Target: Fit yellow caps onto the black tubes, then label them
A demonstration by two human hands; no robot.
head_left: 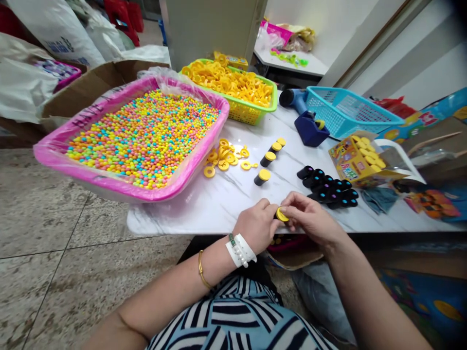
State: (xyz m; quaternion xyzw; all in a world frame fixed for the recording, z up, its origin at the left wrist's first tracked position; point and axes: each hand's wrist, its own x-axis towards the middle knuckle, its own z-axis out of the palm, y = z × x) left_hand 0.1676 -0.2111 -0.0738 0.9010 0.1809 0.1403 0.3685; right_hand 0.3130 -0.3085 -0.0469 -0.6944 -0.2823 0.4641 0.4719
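At the table's near edge, a small black canister with a yellow lid (282, 215) sits between my two hands. My left hand (256, 222) is closed round its left side. From the right, the fingers of my right hand (309, 217) press on the lid and the side. Just beyond stand several more black canisters with yellow lids (264, 177) in a line. Loose yellow ring-shaped plastic pieces (226, 154) lie to their left. Right of my hands, a cluster of black canisters (330, 188) lies on its side, some showing blue or purple ends.
A pink tray (171, 193) of colourful candy balls overhangs the table's left side. Behind it stands a green basket (251, 116) of yellow pieces. At the right are a blue basket (339, 114), a tape dispenser (310, 130) and a yellow box (346, 160) of lidded canisters.
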